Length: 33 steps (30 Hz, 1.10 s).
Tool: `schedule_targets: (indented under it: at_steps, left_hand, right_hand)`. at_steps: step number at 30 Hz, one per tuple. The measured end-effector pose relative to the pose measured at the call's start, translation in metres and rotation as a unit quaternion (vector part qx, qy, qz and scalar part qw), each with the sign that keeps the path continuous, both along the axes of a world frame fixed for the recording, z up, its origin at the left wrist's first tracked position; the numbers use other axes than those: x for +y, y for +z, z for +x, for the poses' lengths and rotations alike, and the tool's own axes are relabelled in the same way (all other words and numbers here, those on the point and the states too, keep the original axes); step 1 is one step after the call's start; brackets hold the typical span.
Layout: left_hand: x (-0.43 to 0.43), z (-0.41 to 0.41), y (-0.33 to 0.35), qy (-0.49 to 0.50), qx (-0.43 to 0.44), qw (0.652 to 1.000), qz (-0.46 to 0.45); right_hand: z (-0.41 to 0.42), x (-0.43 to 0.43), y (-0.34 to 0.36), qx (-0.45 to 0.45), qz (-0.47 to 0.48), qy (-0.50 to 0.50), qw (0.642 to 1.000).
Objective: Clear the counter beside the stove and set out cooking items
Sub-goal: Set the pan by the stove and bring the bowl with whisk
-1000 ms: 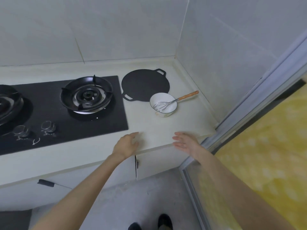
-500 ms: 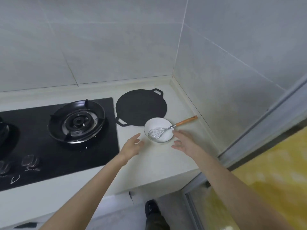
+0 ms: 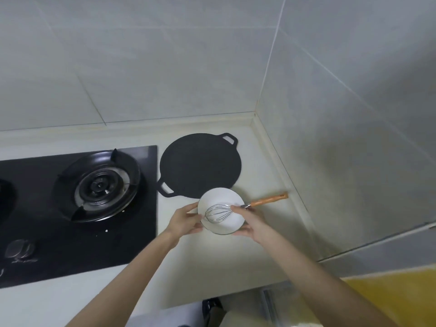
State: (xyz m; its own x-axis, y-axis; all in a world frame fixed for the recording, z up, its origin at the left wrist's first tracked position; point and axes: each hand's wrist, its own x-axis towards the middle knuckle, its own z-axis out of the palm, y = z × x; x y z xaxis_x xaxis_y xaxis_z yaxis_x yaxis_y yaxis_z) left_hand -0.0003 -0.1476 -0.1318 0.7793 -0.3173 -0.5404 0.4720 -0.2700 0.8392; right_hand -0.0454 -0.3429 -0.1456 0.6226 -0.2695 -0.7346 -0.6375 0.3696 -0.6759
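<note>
Two hands (image 3: 186,220) around bowl (image 3: 221,210).

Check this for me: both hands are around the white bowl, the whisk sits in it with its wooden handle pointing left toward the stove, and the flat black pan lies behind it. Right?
Not quite. In the head view the whisk rests in the white bowl, but its wooden handle points right, away from the stove. The left hand and right hand do cup the bowl, with the flat black pan behind.

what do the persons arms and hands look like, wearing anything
Both forearms are bare as far as the frame shows: no sleeves, gloves or watch in view. The left hand and right hand show no rings or markings that can be made out. Fingers are slim; nails are too blurred to judge.
</note>
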Motion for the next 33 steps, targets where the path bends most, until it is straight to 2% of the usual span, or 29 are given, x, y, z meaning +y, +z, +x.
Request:
schedule_targets:
  at_steps: [10, 15, 19, 24, 28, 33]
  left_hand:
    - [-0.045, 0.05, 0.007, -0.1, -0.01, 0.995, -0.001]
    - [-0.075, 0.069, 0.014, -0.143, -0.002, 0.988, -0.052]
    - [-0.092, 0.084, 0.012, -0.158, 0.04, 0.982, -0.099]
    - [-0.109, 0.108, 0.008, -0.109, 0.123, 0.978, -0.128]
    - [-0.121, 0.127, 0.012, -0.107, 0.157, 0.972, -0.137]
    - [-0.137, 0.145, 0.016, -0.128, 0.161, 0.971, -0.126]
  right_hand:
    - [0.013, -0.016, 0.006, 0.017, 0.024, -0.177, 0.984]
    - [0.015, -0.027, 0.007, 0.011, 0.062, -0.278, 0.959]
    - [0.024, -0.031, 0.007, -0.016, 0.088, -0.349, 0.933]
    - [0.046, -0.033, 0.004, -0.049, 0.1, -0.402, 0.909]
    - [0.066, -0.039, 0.005, -0.067, 0.098, -0.447, 0.887]
    - [0.093, -0.05, 0.006, -0.088, 0.121, -0.425, 0.893]
